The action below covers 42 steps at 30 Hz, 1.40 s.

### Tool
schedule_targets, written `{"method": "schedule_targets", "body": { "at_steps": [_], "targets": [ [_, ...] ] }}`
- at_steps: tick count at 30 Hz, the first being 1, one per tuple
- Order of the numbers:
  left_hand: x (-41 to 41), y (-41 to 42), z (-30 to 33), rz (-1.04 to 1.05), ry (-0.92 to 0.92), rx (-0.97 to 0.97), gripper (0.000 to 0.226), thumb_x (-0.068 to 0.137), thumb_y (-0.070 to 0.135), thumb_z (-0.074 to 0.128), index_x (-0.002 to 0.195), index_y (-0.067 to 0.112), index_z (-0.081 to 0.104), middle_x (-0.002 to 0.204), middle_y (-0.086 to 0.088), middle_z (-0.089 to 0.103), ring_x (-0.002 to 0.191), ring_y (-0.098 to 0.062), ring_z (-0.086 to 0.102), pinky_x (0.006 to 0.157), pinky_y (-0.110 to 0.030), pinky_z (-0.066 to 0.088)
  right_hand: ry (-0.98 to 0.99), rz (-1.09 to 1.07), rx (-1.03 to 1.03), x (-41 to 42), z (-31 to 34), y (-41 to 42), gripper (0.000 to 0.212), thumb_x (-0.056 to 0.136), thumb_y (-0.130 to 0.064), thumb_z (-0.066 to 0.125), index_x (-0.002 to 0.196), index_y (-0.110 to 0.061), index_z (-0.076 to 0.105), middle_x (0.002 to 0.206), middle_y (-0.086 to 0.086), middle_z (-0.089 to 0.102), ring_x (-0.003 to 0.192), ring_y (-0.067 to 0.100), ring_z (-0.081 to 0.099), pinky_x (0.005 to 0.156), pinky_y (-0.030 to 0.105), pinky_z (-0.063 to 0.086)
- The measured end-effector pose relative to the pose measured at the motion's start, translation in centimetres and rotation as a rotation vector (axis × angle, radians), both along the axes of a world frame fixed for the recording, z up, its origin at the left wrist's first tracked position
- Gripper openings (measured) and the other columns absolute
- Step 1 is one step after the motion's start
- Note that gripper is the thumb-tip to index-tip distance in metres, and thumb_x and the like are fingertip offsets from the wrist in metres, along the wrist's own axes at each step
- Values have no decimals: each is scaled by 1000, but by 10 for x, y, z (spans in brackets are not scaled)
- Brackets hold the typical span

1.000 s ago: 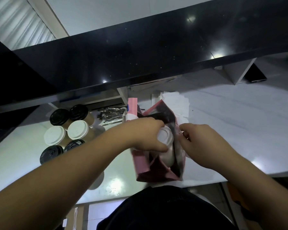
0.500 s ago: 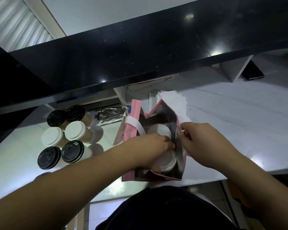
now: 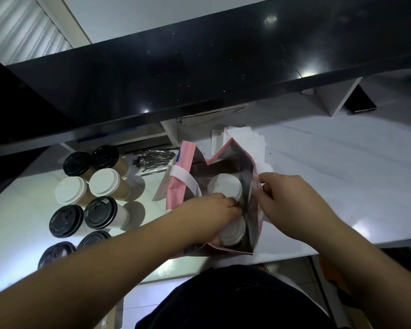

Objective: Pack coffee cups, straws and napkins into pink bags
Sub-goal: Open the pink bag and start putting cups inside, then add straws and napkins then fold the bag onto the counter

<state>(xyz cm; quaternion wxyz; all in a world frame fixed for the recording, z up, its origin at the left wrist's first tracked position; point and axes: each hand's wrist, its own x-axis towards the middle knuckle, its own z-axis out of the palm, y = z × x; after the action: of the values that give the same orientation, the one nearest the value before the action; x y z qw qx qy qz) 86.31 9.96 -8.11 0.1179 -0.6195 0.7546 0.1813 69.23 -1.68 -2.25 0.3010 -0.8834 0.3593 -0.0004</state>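
You are on the cup-loading step: your left hand (image 3: 214, 210) reaches into the pink bag (image 3: 176, 186), fingers curled around the near white-lidded cup (image 3: 231, 233) beside a second cup (image 3: 224, 187), while your right hand (image 3: 287, 198) pinches the bag's right edge open. Next, let go of the cup, then reach left of the bag for the wrapped straws (image 3: 156, 160).

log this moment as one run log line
step: cups into pink bag | left hand: on near white-lid cup inside | right hand: pinching bag edge | straws, napkins: on counter
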Motion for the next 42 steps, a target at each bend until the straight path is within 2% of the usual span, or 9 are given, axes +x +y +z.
{"method": "schedule_targets", "body": {
  "at_steps": [4, 9, 19, 21, 23, 27, 30, 36, 42],
  "targets": [
    [-7, 8, -14, -34, 34, -83, 63, 90, 11, 58, 152, 17, 50, 137, -1, 60, 116, -29, 54, 93, -44, 53, -4, -38, -17, 2, -1, 5, 26, 98, -30, 52, 76, -16, 55, 54, -1, 56, 53, 21, 53, 51, 42, 46],
    [-4, 6, -21, -25, 88, -111, 62, 86, 22, 69, 147, 17, 56, 133, -1, 64, 112, -26, 55, 96, -37, 49, 38, -117, 4, 13, -1, 9, 23, 93, -30, 52, 76, -14, 54, 61, 0, 59, 58, 22, 57, 54, 43, 52],
    [-4, -3, 16, 43, -19, -25, 62, 90, 35, 72, 146, 17, 52, 138, -4, 56, 120, -27, 54, 96, -42, 52, 111, -112, 56, 34, -6, 0, 28, 104, -29, 40, 84, -16, 56, 77, 4, 63, 69, 22, 61, 63, 38, 54],
    [5, -5, 45, 82, 102, -191, 37, 93, 37, 68, 126, 20, 63, 125, -1, 61, 114, -22, 57, 95, -38, 51, 119, -99, 41, 37, -5, -4, 32, 104, -30, 40, 81, -16, 56, 77, 3, 63, 69, 21, 60, 61, 37, 51],
    [24, 0, 75, 194, 302, -458, 21, 97, 41, 62, 112, 28, 67, 112, 8, 63, 105, -9, 55, 90, -19, 44, 129, -87, 20, 39, -4, -7, 32, 103, -31, 41, 78, -17, 56, 75, 2, 64, 67, 21, 60, 59, 37, 50],
    [98, 17, 91, 716, 341, -818, 10, 100, 37, 54, 106, 36, 62, 96, 20, 61, 87, 1, 57, 73, -14, 42, 150, -83, 12, 41, -4, -8, 33, 103, -33, 43, 79, -18, 59, 71, -1, 65, 64, 18, 63, 65, 42, 58],
    [159, 32, 46, 1055, 189, -587, 11, 101, 25, 61, 109, 30, 67, 98, 13, 69, 89, -8, 65, 73, -29, 53, 146, -84, -1, 43, -5, -8, 40, 105, -40, 38, 76, -21, 59, 66, -2, 65, 59, 14, 63, 61, 38, 58],
    [202, 33, -53, 908, -44, -81, 27, 97, 14, 56, 116, 21, 74, 120, -10, 73, 110, -31, 68, 88, -37, 55, 196, -68, 10, 53, -3, -8, 47, 102, -48, 31, 72, -24, 57, 65, -3, 65, 60, 12, 61, 55, 28, 49],
    [215, 15, -113, 909, -40, 9, 34, 99, 8, 49, 127, 10, 68, 129, -17, 68, 117, -35, 66, 98, -39, 55, 238, -33, -3, 58, 2, -5, 39, 106, -44, 37, 74, -30, 54, 66, -8, 64, 61, 7, 59, 50, 21, 35]
  ]
}}
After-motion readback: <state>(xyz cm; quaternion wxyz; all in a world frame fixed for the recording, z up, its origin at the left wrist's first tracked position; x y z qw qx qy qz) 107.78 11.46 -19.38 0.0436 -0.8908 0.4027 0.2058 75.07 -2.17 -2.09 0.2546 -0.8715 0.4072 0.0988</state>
